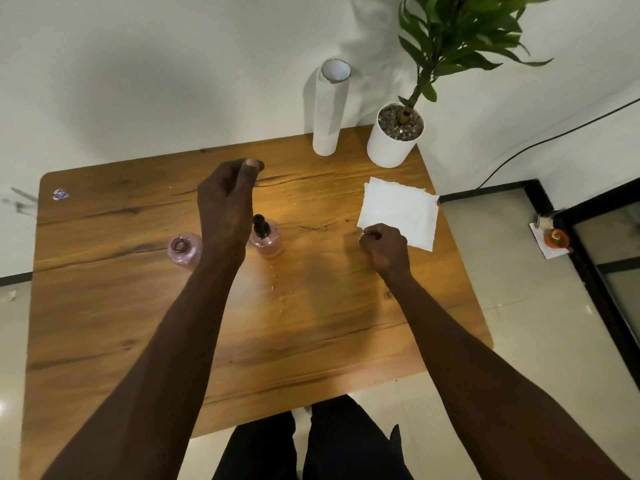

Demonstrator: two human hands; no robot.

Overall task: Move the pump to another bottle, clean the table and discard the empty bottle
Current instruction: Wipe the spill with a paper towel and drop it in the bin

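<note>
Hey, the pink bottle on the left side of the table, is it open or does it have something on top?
Open. The left pink bottle stands upright with a bare round mouth; the black pump sits on the other bottle.

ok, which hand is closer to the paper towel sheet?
Right. The right hand is closed at the near-left corner of the paper towel sheet, apparently pinching its edge. The left hand is raised farther left, above and beside the bottle with the pump.
</note>
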